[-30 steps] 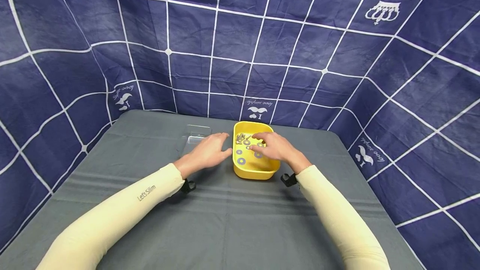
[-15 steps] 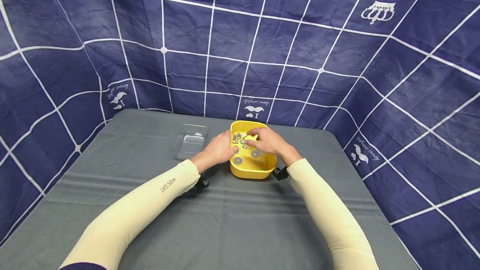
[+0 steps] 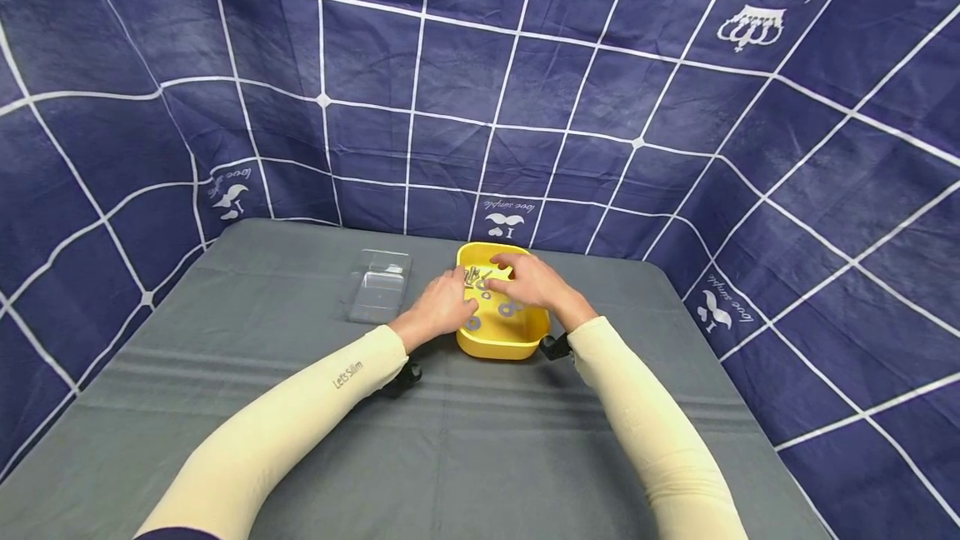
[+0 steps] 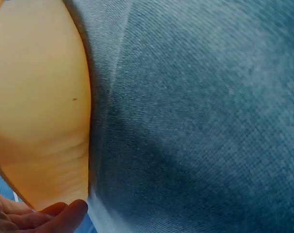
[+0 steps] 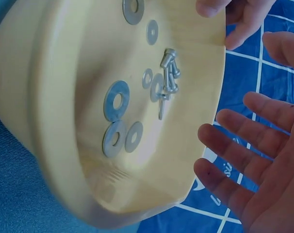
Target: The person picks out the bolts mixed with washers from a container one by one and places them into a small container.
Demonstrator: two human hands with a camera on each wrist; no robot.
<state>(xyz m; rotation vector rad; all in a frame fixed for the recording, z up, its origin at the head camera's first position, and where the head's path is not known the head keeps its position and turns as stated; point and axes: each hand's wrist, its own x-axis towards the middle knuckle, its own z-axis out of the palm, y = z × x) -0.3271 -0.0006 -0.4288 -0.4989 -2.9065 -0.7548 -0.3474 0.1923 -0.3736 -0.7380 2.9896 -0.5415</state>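
A yellow plastic bin (image 3: 498,347) stands on the grey table, with flat metal washers (image 5: 117,87) and several small socket-head bolts (image 5: 169,80) inside. My left hand (image 3: 441,305) grips the bin's left wall, its thumb over the rim on the inner side and its other fingers outside. In the left wrist view, part of that hand's fingers (image 4: 64,218) lie against the bin's outer wall. Over the bin, my right hand (image 3: 528,282) hovers with its fingers spread and nothing in it. The bolts lie in a loose heap, partly over one washer.
A clear plastic case (image 3: 378,300) lies on the table (image 3: 300,290) left of the bin. A blue cloth with white lines (image 3: 570,90) hangs behind and at both sides. Black wrist straps show below both sleeves.
My left hand has moved right from beside the bin and taken hold of its left wall. My right hand has shifted slightly over the bin. The clear case is now less covered.
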